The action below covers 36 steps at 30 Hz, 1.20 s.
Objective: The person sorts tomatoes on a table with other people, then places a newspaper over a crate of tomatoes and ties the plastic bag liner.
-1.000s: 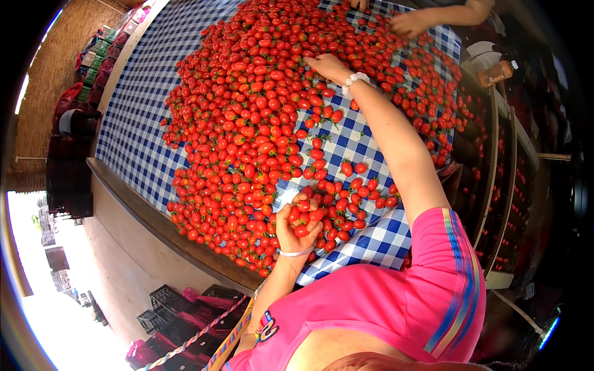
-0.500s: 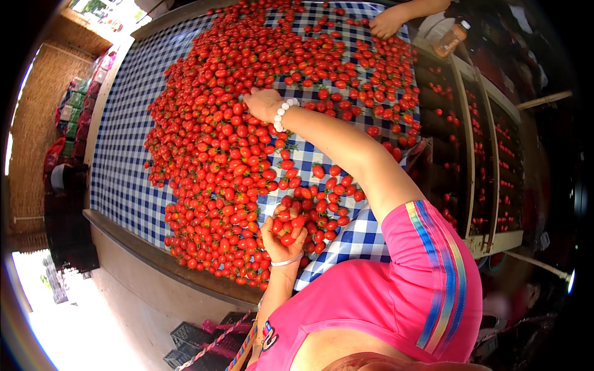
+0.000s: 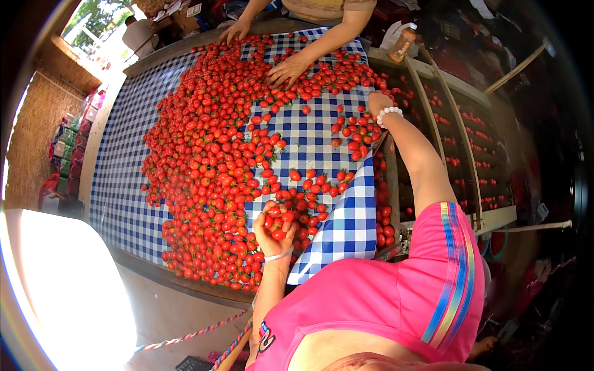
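Note:
A broad heap of red cherry tomatoes [image 3: 210, 161], some with green stems, covers the middle of a blue-and-white checked cloth [image 3: 127, 154]. Close to my body, my left hand [image 3: 271, 238] is cupped upward, its fingers curled round a few cherry tomatoes [image 3: 279, 224]. More tomatoes lie against its right side. My right hand [image 3: 378, 105], with a white bead bracelet [image 3: 388, 114] at the wrist, is at the cloth's right edge beside the rack. Its fingers look curled in, and what they hold, if anything, is hidden. A small tomato cluster [image 3: 357, 133] lies just below it.
Across the table, another person's hands [image 3: 289, 69] rest on the heap. A slatted rack [image 3: 458, 139] with rows of tomatoes adjoins the right side. A bottle [image 3: 403, 43] stands at its far end. A wooden rim [image 3: 179, 285] borders the table's near side.
My right hand has moved from the heap to the right edge. More bare cloth shows in the middle right. The other person's two hands now reach over the heap. My left hand still holds tomatoes.

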Each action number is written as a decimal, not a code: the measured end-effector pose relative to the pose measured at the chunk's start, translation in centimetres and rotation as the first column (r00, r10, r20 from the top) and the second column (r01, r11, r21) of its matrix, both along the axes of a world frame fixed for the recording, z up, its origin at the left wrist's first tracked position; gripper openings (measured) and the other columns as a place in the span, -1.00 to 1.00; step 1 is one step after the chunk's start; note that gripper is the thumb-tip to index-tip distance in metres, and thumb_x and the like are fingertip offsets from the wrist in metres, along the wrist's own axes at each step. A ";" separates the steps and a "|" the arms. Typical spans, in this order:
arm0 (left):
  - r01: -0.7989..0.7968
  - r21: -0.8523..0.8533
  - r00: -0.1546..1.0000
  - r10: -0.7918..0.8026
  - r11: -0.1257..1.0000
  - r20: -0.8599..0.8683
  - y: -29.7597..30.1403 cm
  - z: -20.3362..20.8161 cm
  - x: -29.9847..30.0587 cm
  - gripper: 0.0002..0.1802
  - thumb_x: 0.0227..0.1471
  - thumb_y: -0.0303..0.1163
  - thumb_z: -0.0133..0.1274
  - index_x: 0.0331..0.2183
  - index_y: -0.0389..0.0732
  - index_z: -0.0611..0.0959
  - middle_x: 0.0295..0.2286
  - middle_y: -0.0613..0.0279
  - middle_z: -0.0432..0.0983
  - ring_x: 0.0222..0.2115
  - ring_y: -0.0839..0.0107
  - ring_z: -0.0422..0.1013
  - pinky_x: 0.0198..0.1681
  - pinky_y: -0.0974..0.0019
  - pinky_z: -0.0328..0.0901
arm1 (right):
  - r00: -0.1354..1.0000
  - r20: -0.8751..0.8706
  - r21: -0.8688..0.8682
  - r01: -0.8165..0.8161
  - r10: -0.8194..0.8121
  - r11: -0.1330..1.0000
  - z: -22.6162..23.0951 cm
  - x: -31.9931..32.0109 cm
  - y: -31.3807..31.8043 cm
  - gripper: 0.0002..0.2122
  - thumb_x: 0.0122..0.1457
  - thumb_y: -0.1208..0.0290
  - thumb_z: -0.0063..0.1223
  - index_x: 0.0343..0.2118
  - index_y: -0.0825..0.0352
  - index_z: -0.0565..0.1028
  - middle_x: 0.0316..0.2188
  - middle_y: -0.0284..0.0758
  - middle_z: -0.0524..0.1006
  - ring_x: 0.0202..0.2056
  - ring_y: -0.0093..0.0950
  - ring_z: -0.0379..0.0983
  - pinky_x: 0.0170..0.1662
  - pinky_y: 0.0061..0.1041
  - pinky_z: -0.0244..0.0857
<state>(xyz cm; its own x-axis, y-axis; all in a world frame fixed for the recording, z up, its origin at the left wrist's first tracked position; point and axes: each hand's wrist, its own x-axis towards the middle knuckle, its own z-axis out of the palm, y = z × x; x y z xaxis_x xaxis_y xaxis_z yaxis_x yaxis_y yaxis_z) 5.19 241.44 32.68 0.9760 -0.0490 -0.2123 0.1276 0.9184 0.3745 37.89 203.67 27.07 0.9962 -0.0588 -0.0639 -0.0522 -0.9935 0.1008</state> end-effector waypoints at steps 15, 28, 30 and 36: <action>-0.588 0.732 0.794 -0.421 -0.345 0.439 -5.6 7.3 -3.9 -0.69 -0.15 -0.40 0.11 -0.25 -0.22 0.58 -0.31 0.06 0.44 -0.27 0.11 0.41 -0.21 0.21 0.35 | 0.630 -0.415 -0.184 0.648 0.656 -0.739 9.2 -35.1 22.1 -0.70 0.24 -0.01 -0.16 -0.34 0.13 0.45 -0.44 -0.52 0.49 -0.40 -0.61 0.43 -0.31 -0.58 0.33; -0.718 0.624 0.695 -0.367 -0.309 0.619 -6.9 6.4 -6.3 -0.64 0.11 -0.38 -0.13 -0.10 -0.37 0.51 -0.08 -0.11 0.25 -0.06 0.09 0.21 -0.03 0.05 0.16 | 0.827 -0.186 -0.410 0.425 0.530 -0.807 5.7 -46.2 10.4 -0.68 0.19 0.05 -0.07 -0.11 0.14 0.43 -0.01 -0.14 0.43 0.09 -0.01 0.27 0.02 0.30 0.08; -0.580 0.594 0.813 -0.442 -0.558 0.378 -6.6 4.8 -5.1 -0.54 0.13 -0.32 -0.03 0.01 -0.38 0.41 -0.04 -0.20 0.25 -0.03 0.00 0.22 -0.02 0.02 0.19 | 0.802 -0.316 -0.387 0.379 0.507 -0.841 3.2 -50.7 6.1 -0.68 0.19 0.03 -0.09 -0.13 0.13 0.44 -0.02 -0.11 0.44 0.01 0.02 0.33 -0.03 0.33 0.10; -0.237 0.789 0.845 -0.521 -0.566 -0.120 -4.4 -0.3 -5.6 -0.29 0.04 -0.16 0.11 0.06 -0.44 0.27 -0.13 -0.27 0.36 -0.13 -0.15 0.35 -0.08 0.05 0.28 | 0.489 -0.855 0.215 0.638 0.174 -0.739 0.9 -60.7 -5.8 -0.70 0.18 0.07 -0.06 -0.31 0.24 0.49 -0.18 -0.21 0.51 -0.27 -0.18 0.46 -0.23 -0.21 0.33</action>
<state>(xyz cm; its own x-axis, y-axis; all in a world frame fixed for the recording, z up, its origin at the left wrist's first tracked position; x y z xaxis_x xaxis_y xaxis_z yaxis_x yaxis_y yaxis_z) -0.42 237.01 32.35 0.9381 -0.3453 -0.0276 -0.2896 -0.8256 0.4843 -22.86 197.85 27.99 0.4878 0.2583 -0.8338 -0.7196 0.6597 -0.2167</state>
